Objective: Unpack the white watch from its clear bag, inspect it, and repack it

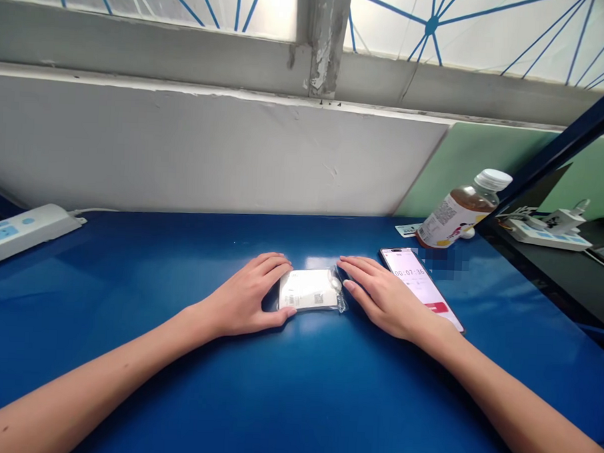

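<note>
A flat white box point(306, 289) with small printed codes lies on the blue table, sealed in a clear plastic bag that is crumpled at its right end. My left hand point(249, 294) holds the box's left end, fingers at the far corner and thumb along the near edge. At the other end rests my right hand point(379, 290), its fingers stretched out and nothing seen in its grasp. Its fingertips come close to the bag; whether they touch it I cannot tell. A phone point(422, 288) showing a running timer lies partly under my right wrist.
Behind the phone a bottle point(455, 210) with a white cap and brownish liquid stands near the table's right edge, a small card point(406, 230) beside it. A white power strip point(29, 231) sits at the far left. Another power strip point(549, 234) is beyond the right edge.
</note>
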Demonstrator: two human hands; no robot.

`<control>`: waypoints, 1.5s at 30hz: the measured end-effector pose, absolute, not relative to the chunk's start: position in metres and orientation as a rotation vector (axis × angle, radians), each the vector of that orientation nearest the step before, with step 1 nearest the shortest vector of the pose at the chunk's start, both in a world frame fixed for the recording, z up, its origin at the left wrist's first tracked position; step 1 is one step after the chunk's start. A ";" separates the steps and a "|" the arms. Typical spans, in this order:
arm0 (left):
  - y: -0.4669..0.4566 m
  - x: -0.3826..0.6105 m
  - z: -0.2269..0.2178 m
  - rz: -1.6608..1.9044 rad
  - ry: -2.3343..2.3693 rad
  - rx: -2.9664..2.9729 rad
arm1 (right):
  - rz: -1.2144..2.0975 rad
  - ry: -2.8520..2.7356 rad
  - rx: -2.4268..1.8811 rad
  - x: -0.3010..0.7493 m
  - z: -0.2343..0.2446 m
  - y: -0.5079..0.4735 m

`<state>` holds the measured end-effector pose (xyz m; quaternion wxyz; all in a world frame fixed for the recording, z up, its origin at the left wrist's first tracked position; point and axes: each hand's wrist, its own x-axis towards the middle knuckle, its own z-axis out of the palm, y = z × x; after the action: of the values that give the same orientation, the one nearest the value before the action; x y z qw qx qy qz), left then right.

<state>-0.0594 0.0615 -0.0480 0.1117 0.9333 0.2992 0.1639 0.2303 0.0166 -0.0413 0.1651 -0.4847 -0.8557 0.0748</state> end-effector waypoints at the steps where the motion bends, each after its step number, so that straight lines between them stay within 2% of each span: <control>1: 0.062 -0.059 -0.048 0.487 0.879 2.747 | 0.210 -2.441 -1.378 0.231 -0.041 0.017; 19: 0.061 -0.059 -0.050 0.494 0.881 2.777 | 0.309 -2.602 -1.352 0.227 -0.043 0.013; 45: 0.062 -0.060 -0.050 0.478 0.869 2.730 | 0.373 -2.554 -1.394 0.231 -0.048 0.014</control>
<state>-0.0605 0.0621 -0.0503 0.1182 0.9333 0.2969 0.1635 0.2306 0.0137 -0.0476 0.1039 -0.4725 -0.8660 0.1264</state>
